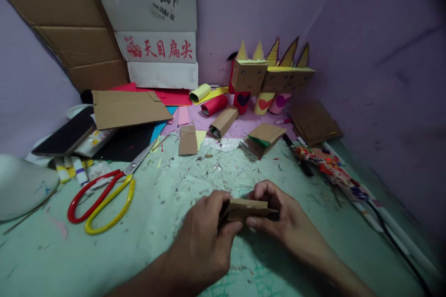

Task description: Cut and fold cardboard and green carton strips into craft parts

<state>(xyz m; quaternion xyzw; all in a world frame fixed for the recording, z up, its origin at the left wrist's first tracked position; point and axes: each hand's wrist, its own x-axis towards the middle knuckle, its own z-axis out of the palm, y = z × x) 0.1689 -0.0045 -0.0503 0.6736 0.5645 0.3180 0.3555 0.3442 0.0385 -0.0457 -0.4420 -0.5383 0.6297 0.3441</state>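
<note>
Low in the middle of the view, a small folded piece of brown cardboard [244, 209] is held between both hands just above the green tabletop. My left hand [207, 232] grips its left end, thumb along the near side. At its right end, my right hand [278, 213] pinches it with the thumb beneath and the fingers curled behind. The piece is seen nearly edge-on, so its full shape is hidden. Left of my hands lie scissors [123, 178] with red and yellow handles, their blades apart. Ahead are a folded cardboard piece [266, 135] and a small cardboard tab [188, 140].
Cardboard figures with heart-marked tubes [265, 102] stand against the wall. Coloured paper rolls [214, 104] and a brown cardboard tube [223, 121] lie nearby. A glue gun wrapped in patterned cloth [329, 164] with its cord is at right. Cardboard sheets [130, 109] and a phone-like dark slab [66, 132] are left.
</note>
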